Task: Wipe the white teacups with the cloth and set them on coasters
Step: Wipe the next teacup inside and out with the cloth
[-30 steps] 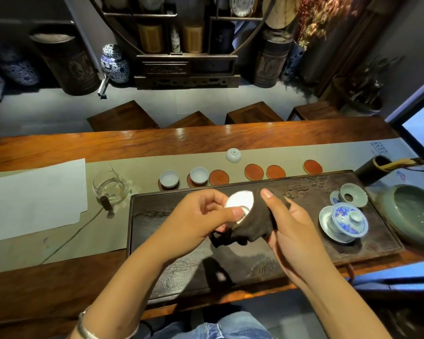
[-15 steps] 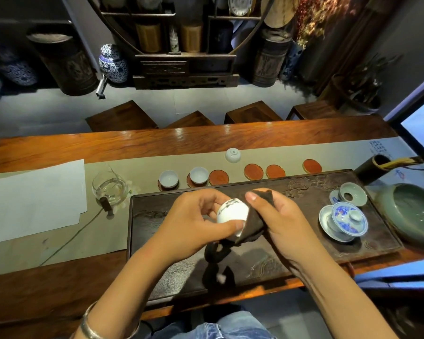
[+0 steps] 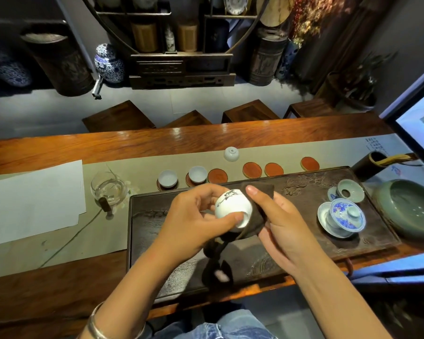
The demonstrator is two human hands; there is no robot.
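Observation:
My left hand (image 3: 196,216) grips a white teacup (image 3: 231,206) with a dark painted sprig, tipped on its side above the dark tea tray (image 3: 304,243). My right hand (image 3: 282,223) holds the dark brown cloth (image 3: 253,218) against the cup's mouth, a finger lying along its top; the cloth's tail hangs down below the cup. Two white cups (image 3: 167,178) (image 3: 197,174) stand on coasters behind the tray. Several bare red coasters (image 3: 217,175) (image 3: 252,169) (image 3: 309,163) lie in the same row. Another white cup (image 3: 231,154) sits upside down on the runner.
A blue-and-white lidded gaiwan (image 3: 344,215) and a celadon strainer (image 3: 350,189) stand on the tray's right end. A green basin (image 3: 411,211) sits further right. A glass pitcher (image 3: 109,189) and white paper (image 3: 32,201) lie to the left.
The cup has turned in my left hand from mouth facing me to its painted side showing. My right hand and the cloth moved up around its rim.

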